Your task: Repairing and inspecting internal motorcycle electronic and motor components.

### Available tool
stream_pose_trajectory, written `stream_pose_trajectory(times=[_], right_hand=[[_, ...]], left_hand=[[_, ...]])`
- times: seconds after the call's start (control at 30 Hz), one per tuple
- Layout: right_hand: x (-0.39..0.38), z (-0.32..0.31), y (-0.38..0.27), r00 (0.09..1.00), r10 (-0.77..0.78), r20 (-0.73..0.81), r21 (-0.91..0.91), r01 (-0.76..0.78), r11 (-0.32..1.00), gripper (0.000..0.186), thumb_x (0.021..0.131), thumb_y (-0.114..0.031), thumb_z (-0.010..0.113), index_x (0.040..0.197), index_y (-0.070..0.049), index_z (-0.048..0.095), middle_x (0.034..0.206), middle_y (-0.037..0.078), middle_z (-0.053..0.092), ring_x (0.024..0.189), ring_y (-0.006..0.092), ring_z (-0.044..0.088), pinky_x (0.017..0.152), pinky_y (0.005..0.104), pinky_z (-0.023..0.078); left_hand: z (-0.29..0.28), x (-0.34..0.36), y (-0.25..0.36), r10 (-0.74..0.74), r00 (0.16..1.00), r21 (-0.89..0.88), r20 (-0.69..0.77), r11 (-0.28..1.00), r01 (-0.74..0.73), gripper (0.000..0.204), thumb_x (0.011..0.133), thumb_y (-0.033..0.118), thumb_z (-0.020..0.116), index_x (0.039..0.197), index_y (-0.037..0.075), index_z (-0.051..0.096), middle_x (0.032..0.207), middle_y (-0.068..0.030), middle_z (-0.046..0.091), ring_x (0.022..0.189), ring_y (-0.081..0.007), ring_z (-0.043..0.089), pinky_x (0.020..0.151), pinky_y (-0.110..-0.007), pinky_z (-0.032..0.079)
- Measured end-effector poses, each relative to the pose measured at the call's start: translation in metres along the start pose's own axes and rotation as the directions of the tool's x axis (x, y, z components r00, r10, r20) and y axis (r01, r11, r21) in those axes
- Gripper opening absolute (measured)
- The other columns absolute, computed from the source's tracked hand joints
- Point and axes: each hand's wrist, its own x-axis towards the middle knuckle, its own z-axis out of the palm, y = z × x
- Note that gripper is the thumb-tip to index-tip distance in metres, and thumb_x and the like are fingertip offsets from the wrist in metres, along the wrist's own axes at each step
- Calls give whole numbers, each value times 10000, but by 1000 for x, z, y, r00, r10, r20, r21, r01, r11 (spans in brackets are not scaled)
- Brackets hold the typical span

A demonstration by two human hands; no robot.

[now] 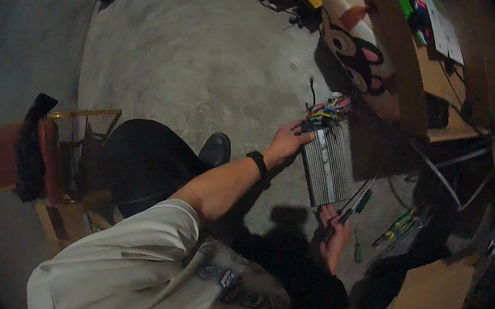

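A silver finned metal box (327,170), which looks like a motor controller, is held tilted over the floor. A bundle of coloured wires (327,110) comes out of its far end. My left hand (289,140) is closed on the far left edge, thumb on top. At the near end, fingers of my right hand (334,232) touch the box's edge. That same hand is closed round the dark handle of a screwdriver (348,211), whose long thin shaft points up and right alongside the box.
A green-handled screwdriver (358,253) and green-and-yellow tools (400,226) lie on the floor at the right. A cardboard box (428,294) stands at near right. Beyond it are a wooden table (433,75) and a cartoon-print bag (358,57). A red-brown chair (10,153) is at left.
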Motion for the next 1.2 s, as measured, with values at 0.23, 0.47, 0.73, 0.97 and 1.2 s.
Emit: stream_pose_trajectory(times=[0.23,0.47,0.73,0.97,1.2], right_hand=[[-10,-3,-46,992,56,-116,-320,-91,943,149,934,-20,559,1077,20,547,1141,200,680,971,277,697,796,372,555],[-12,-45,-85,981,-8,-196,-671,-128,730,130,904,-24,569,1033,-15,571,917,108,695,690,168,650,556,297,481],[-16,-55,-109,977,-30,-213,-884,-179,432,213,846,-46,623,1054,-8,602,798,58,601,632,145,580,549,302,446],[-65,23,-184,948,260,-186,-949,-242,202,264,830,-84,640,1075,14,616,873,81,631,717,176,599,659,332,495],[-122,134,-248,964,244,-102,-989,-125,81,166,870,-101,682,952,21,604,809,95,634,706,173,591,648,331,473]], left_hand=[[-1,12,-44,53,986,85,-158,996,-40,654,887,232,787,1399,-63,506,1294,-164,658,1151,-202,630,955,-323,515],[8,8,-29,182,840,350,-511,937,10,453,930,311,654,1251,-8,636,1140,-200,692,1069,-312,660,930,-389,509],[7,19,-38,329,763,397,-557,912,-103,310,987,187,462,1184,3,615,1194,-214,625,1115,-369,603,969,-429,467],[12,-46,-53,271,874,126,-404,963,-240,248,987,171,471,1089,17,636,1156,-166,647,1032,-309,621,923,-427,478],[38,-176,8,131,983,-230,132,968,-98,213,1006,98,514,1191,32,597,1148,-85,652,994,-199,664,839,-361,550]])
